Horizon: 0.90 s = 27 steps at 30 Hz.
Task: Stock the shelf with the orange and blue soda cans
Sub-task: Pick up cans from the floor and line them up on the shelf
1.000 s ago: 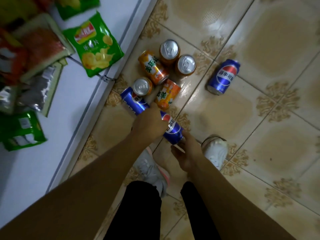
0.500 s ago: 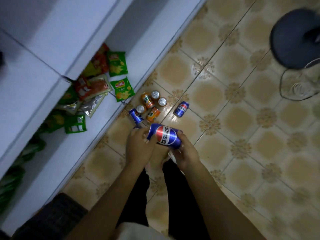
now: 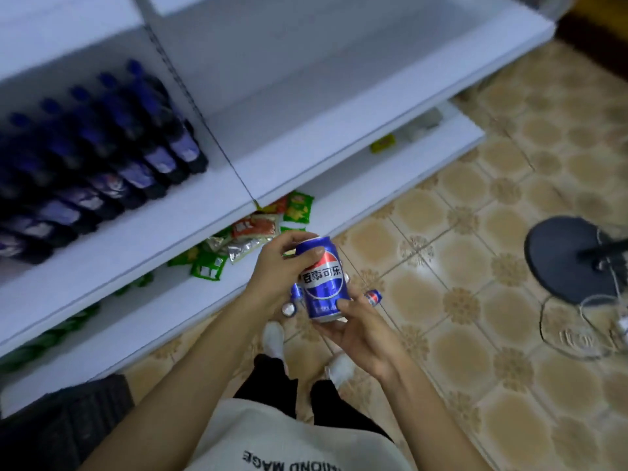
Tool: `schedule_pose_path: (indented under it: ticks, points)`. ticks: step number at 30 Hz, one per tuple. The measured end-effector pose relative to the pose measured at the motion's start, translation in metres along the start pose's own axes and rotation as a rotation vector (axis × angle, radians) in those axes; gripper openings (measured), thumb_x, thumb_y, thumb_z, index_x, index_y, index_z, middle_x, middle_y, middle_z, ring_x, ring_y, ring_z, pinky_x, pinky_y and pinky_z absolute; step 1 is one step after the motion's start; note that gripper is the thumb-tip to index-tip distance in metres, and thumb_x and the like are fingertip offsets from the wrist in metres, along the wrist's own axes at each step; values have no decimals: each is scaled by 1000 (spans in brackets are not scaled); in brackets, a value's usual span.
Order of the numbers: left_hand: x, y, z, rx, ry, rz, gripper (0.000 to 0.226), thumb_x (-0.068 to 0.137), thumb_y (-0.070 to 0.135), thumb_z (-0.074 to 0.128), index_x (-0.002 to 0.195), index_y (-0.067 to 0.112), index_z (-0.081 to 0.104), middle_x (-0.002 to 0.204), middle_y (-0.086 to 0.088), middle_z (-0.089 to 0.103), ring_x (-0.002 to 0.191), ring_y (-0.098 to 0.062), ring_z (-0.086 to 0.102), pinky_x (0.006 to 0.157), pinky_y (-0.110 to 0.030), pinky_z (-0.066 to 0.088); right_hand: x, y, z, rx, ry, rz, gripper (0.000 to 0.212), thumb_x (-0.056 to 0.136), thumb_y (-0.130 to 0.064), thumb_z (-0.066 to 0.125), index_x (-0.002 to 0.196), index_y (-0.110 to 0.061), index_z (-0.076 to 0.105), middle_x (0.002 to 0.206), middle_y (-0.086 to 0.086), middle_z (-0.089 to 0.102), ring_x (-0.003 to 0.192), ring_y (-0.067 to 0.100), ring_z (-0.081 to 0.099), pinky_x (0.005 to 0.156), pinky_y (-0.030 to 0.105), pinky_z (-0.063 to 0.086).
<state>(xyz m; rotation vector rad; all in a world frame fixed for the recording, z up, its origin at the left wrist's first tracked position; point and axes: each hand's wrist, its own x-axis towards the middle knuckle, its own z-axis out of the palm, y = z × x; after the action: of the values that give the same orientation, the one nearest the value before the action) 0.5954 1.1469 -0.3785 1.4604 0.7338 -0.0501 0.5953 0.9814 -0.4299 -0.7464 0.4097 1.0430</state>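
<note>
A blue soda can (image 3: 323,280) with a red, white and blue logo stands nearly upright in front of my body. My left hand (image 3: 275,270) grips its upper part, thumb across the front. My right hand (image 3: 356,329) holds its base from below, fingers curled round it. Far below on the tiled floor, other cans peek out around my hands: a blue can (image 3: 373,296) lying on its side and a silver can top (image 3: 289,309). The orange cans are hidden behind my hands. The white shelf (image 3: 306,107) to the upper right of the can is bare.
Dark bottles (image 3: 102,158) with blue caps fill the left part of the middle shelf. Snack bags (image 3: 251,232) lie on the bottom shelf. A black round fan base (image 3: 571,256) with wire guard stands on the floor at right. A dark crate (image 3: 64,426) sits lower left.
I have stood up and the view has pulled away from the floor. The blue can has risen with both hands and turned from lying sideways to nearly upright.
</note>
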Motion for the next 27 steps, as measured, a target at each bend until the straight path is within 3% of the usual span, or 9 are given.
schedule_pose_path:
  ticks: [2,5,9,13,16,23,27]
  points:
    - [-13,16,-8,-71,60,50,33,84,8,69,116,11,60,112,-2,63,93,-13,63,62,-15,51,0,-7,21,-34,-62,-39,84,48,-20,92,122,-10,52,120,23,62,97,36,62,83,47,55]
    - [-32,41,-28,-170,110,71,40,82,15,71,119,13,55,117,-9,65,92,-14,65,65,-18,54,0,-15,63,-44,-213,-96,82,50,-20,92,120,-10,50,128,28,55,104,38,59,84,47,54]
    - [-65,90,-64,-227,190,252,65,58,28,88,113,13,56,104,-7,72,81,-14,69,64,-24,53,-4,-26,132,-66,-429,-143,80,49,-15,92,116,-9,49,121,24,60,104,37,62,80,44,56]
    - [-99,154,-101,-199,237,526,55,55,23,84,103,16,58,89,0,72,80,-12,68,70,-25,54,-15,-41,204,-124,-657,-181,82,53,-15,90,123,-12,47,121,19,61,105,31,61,87,43,51]
    - [-122,188,-125,-167,257,651,56,59,17,87,106,16,57,91,0,73,84,-12,68,74,-25,55,-23,-48,249,-149,-775,-195,81,54,-13,89,124,-13,49,123,18,61,109,32,61,88,39,54]
    - [-139,211,-172,-26,400,760,70,55,41,90,114,27,56,108,4,70,97,-10,68,78,-24,56,-17,-43,315,-251,-878,-256,82,57,-14,89,128,-14,47,119,16,62,103,29,63,83,38,56]
    - [-136,215,-210,26,523,805,62,53,41,82,108,29,56,106,8,68,95,-5,67,76,-22,55,-4,-35,351,-444,-847,-364,66,65,-7,81,124,-12,53,118,14,65,105,27,65,84,34,55]
